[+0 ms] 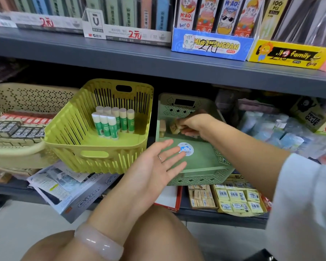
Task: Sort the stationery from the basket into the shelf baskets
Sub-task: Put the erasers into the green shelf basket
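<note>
Head view: the right hand (191, 127) reaches into the green basket (199, 166) and pinches a small tan item (174, 127) between curled fingertips, at about 1 o'clock from frame centre; the item is blurred and its type cannot be told. A second tan item (162, 128) stands against the left inner wall of the same basket, just beside the held one. A round blue-and-white sticker (185, 149) lies on the basket floor. The left hand (158, 166) is spread wide with straight fingers, palm up, holding nothing, at 6 o'clock from the right hand and over the front left part of the green basket; whether it touches the rim cannot be told. A ring (160, 158) sits on one finger and a pale bangle (99, 243) circles the wrist. At 9 o'clock from the green basket, the yellow-green basket (79, 146) is tilted forward and contains upright glue sticks (113, 123) with green labels, grouped at its rear. Further toward 9 o'clock, a beige basket (26, 98) holds rows of small boxed erasers (17, 129). At 12 o'clock, the upper shelf (120, 59) carries display boxes, among them a blue box (211, 46) and a yellow box (290, 53). At 6 o'clock, below the green basket, lie yellow packets (239, 200) with barcodes.
</note>
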